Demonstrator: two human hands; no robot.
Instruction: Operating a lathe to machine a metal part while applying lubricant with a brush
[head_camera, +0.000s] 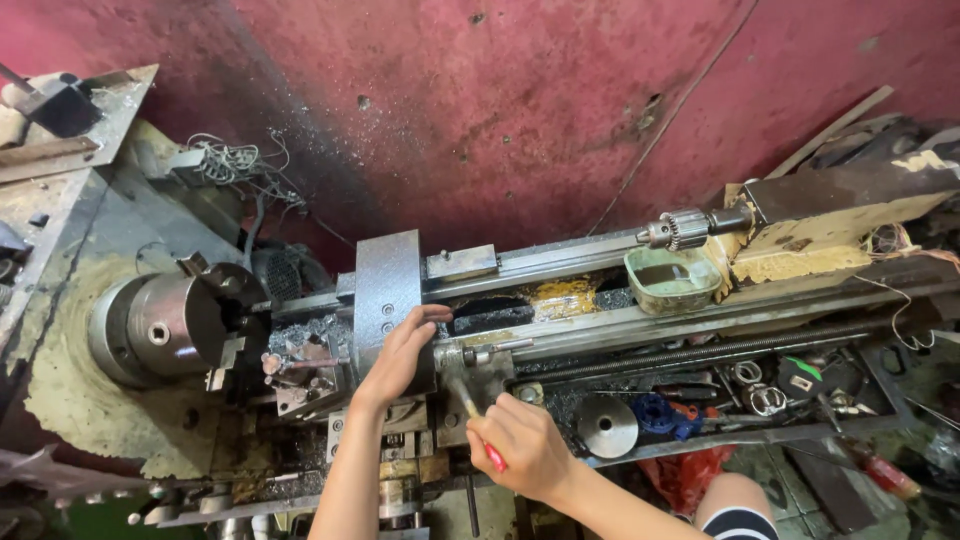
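Fingers (425, 318) of left hand (400, 355) flat on plate (387, 290); right hand (525, 445) clamps brush (478, 422). Chuck (165, 325) at 9 o'clock could snag bristles.

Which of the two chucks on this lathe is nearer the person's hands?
The large three-jaw chuck at the left end, beside the left hand. The small drill chuck sits farther off at the right end, on the tailstock.

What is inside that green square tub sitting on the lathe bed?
The green tub shows only a grimy, murky interior below the drill chuck; no distinct object can be made out. Its near wall hides part of the bottom.
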